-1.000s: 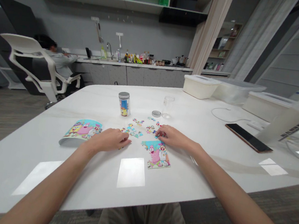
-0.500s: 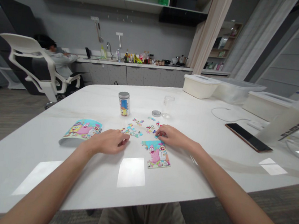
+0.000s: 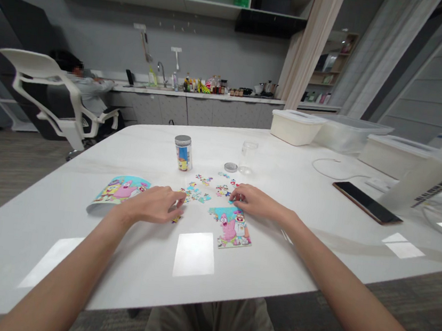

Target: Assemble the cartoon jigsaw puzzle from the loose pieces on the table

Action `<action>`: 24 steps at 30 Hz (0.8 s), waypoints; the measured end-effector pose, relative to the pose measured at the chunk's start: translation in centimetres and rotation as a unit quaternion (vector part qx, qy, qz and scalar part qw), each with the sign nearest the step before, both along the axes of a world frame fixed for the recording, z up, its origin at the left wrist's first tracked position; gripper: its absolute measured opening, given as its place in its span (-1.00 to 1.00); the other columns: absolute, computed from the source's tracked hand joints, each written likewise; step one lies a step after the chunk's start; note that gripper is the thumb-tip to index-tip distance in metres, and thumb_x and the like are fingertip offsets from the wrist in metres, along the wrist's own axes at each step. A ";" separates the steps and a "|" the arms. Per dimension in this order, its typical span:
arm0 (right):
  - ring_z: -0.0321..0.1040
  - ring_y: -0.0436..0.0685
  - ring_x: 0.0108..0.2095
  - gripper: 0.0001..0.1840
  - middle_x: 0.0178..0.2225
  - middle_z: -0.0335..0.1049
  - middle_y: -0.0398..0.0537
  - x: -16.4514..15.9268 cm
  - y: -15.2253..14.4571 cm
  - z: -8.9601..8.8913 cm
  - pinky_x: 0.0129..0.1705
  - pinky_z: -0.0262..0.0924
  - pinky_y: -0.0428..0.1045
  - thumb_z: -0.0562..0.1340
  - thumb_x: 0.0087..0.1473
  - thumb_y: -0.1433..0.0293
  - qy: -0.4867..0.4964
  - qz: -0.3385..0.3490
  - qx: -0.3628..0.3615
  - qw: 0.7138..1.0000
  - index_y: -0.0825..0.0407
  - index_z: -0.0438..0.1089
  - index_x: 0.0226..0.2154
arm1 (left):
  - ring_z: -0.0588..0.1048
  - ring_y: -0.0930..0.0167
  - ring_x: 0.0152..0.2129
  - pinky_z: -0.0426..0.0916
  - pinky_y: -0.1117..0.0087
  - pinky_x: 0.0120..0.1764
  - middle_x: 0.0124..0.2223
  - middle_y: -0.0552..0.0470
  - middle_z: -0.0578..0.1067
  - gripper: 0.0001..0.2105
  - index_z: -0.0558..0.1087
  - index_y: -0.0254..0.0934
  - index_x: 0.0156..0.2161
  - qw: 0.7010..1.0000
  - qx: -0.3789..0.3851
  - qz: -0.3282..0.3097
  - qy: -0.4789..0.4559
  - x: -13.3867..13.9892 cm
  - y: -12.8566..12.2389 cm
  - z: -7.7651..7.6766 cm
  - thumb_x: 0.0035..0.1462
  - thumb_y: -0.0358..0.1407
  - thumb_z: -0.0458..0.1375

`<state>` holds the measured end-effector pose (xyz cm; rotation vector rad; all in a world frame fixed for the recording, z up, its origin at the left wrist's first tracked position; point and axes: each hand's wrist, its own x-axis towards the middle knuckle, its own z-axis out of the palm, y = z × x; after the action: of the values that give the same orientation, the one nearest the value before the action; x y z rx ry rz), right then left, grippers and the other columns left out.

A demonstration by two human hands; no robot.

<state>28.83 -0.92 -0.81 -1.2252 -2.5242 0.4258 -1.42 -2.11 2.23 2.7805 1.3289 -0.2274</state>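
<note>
A partly joined jigsaw puzzle [image 3: 233, 227] with a pink starfish figure lies flat on the white table. Loose puzzle pieces [image 3: 198, 195] are scattered beyond it. My left hand [image 3: 155, 203] hovers low at the left of these pieces, thumb and forefinger apart. By its thumb tip lies a small puzzle piece [image 3: 176, 219]. At the puzzle's far edge, my right hand [image 3: 252, 199] has its fingers pinched, with a bit of a blue puzzle piece [image 3: 231, 202] showing at the tips. A curled picture sheet [image 3: 115, 191] with matching cartoon figures stands behind my left wrist.
Beyond the pieces stand a lidded puzzle can [image 3: 182, 154], a clear jar [image 3: 248, 158] and a flat round lid [image 3: 230, 167]. Toward the right are a phone [image 3: 367, 203], a cable and storage boxes [image 3: 296, 128]. A person sits in a white chair [image 3: 49, 85] at the far left.
My left hand has shifted slightly left and its thumb and forefinger have parted, uncovering a small puzzle piece. My right hand has barely moved.
</note>
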 end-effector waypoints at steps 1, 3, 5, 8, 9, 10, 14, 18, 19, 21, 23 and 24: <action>0.31 0.13 -0.23 -0.79 -0.27 0.39 0.00 0.0 0.0 0.0 -0.13 0.23 0.05 0.16 0.06 0.57 -0.001 0.000 -0.001 1.000 0.03 0.40 -0.24 | 0.45 0.27 -0.41 0.20 0.35 -0.42 -0.39 -0.04 0.48 -0.78 0.36 -0.21 -0.24 1.000 -0.009 0.003 0.002 -0.3 0.1 0.1 0.16 -0.13 -0.02; 0.31 0.13 -0.22 -0.79 -0.26 0.39 0.00 0.0 -0.1 0.1 -0.13 0.23 0.05 0.16 0.07 0.57 -0.004 -0.002 -0.005 1.000 0.04 0.40 -0.24 | 0.45 0.26 -0.39 0.21 0.35 -0.41 -0.39 -0.03 0.49 -0.78 0.37 -0.21 -0.27 1.000 -0.023 0.015 0.001 -0.6 0.2 0.2 0.15 -0.12 0.01; 0.31 0.14 -0.20 -0.79 -0.26 0.38 0.01 -0.1 -0.2 0.3 -0.11 0.22 0.04 0.16 0.07 0.57 -0.008 -0.004 -0.008 1.000 0.04 0.41 -0.24 | 0.46 0.26 -0.37 0.22 0.35 -0.40 -0.39 -0.04 0.50 -0.77 0.38 -0.21 -0.27 0.999 -0.025 0.028 0.000 -0.6 0.2 0.2 0.16 -0.12 0.00; 0.30 0.14 -0.17 -0.79 -0.22 0.36 0.02 -0.1 -0.4 0.4 -0.09 0.22 0.04 0.15 0.08 0.55 -0.012 -0.011 -0.008 1.000 0.03 0.41 -0.23 | 0.47 0.26 -0.39 0.22 0.35 -0.40 -0.38 -0.05 0.50 -0.73 0.40 -0.21 -0.25 0.999 -0.018 0.043 0.006 -0.1 0.2 0.1 0.20 -0.11 -0.07; 0.30 0.14 -0.16 -0.79 -0.21 0.36 0.02 -0.1 -0.4 0.5 -0.08 0.21 0.04 0.15 0.09 0.55 -0.012 -0.013 -0.008 1.000 0.02 0.41 -0.23 | 0.47 0.27 -0.41 0.22 0.35 -0.41 -0.39 -0.05 0.50 -0.70 0.41 -0.20 -0.25 0.999 -0.015 0.047 0.011 0.1 0.2 0.0 0.22 -0.10 -0.09; 0.30 0.15 -0.15 -0.79 -0.19 0.35 0.03 -0.1 -0.5 0.5 -0.07 0.21 0.05 0.14 0.09 0.55 -0.012 -0.015 -0.009 1.000 0.02 0.41 -0.22 | 0.46 0.28 -0.43 0.21 0.35 -0.42 -0.40 -0.05 0.49 -0.67 0.41 -0.20 -0.26 0.999 -0.010 0.049 0.015 0.3 0.2 0.0 0.24 -0.08 -0.12; 0.30 0.16 -0.11 -0.79 -0.17 0.35 0.04 -0.1 -0.5 0.6 -0.04 0.21 0.06 0.14 0.10 0.55 -0.011 -0.011 -0.011 1.000 0.01 0.40 -0.23 | 0.45 0.30 -0.46 0.17 0.37 -0.44 -0.43 -0.05 0.47 -0.57 0.41 -0.21 -0.30 0.999 -0.009 0.046 0.010 0.8 0.1 0.1 0.28 -0.03 -0.22; 0.30 0.16 -0.11 -0.79 -0.17 0.35 0.02 -0.1 -0.5 0.6 -0.04 0.22 0.06 0.14 0.10 0.55 -0.012 -0.008 -0.009 1.000 -0.02 0.40 -0.24 | 0.42 0.32 -0.50 0.13 0.38 -0.47 -0.44 -0.04 0.46 -0.54 0.38 -0.22 -0.35 0.999 -0.019 0.051 0.005 0.7 0.1 0.3 0.25 0.07 -0.18; 0.30 0.16 -0.11 -0.79 -0.17 0.35 0.02 -0.1 -0.5 0.6 -0.04 0.22 0.06 0.14 0.10 0.55 -0.013 -0.008 -0.009 1.000 -0.01 0.40 -0.24 | 0.42 0.32 -0.50 0.13 0.38 -0.47 -0.44 -0.03 0.46 -0.54 0.36 -0.22 -0.35 0.998 -0.022 0.051 0.001 0.7 0.2 0.3 0.22 0.11 -0.15; 0.30 0.16 -0.10 -0.79 -0.17 0.35 0.03 -0.1 -0.6 0.6 -0.04 0.21 0.06 0.13 0.10 0.55 -0.013 -0.009 -0.012 1.000 0.00 0.40 -0.24 | 0.42 0.32 -0.47 0.12 0.38 -0.46 -0.41 -0.03 0.47 -0.53 0.35 -0.21 -0.37 0.998 -0.028 0.048 -0.007 0.5 0.2 0.1 0.15 0.18 -0.08; 0.30 0.16 -0.11 -0.79 -0.16 0.35 0.03 -0.1 -0.6 0.7 -0.04 0.21 0.06 0.14 0.10 0.55 -0.011 -0.009 -0.015 1.000 0.00 0.40 -0.24 | 0.41 0.32 -0.47 0.12 0.38 -0.46 -0.41 -0.02 0.47 -0.51 0.34 -0.21 -0.38 0.999 -0.030 0.043 -0.013 0.5 0.2 -0.1 0.10 0.21 -0.04; 0.30 0.16 -0.11 -0.80 -0.16 0.35 0.03 -0.1 -0.6 0.7 -0.04 0.21 0.06 0.14 0.10 0.54 -0.009 -0.010 -0.017 1.000 0.00 0.40 -0.24 | 0.40 0.33 -0.48 0.11 0.38 -0.47 -0.42 -0.02 0.47 -0.51 0.34 -0.21 -0.39 0.999 -0.030 0.040 -0.014 0.4 0.2 -0.1 0.10 0.21 -0.04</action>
<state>28.68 -1.55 -0.12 -1.2705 -2.5286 0.4551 -0.98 -1.88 2.08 2.6655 1.4008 -0.2201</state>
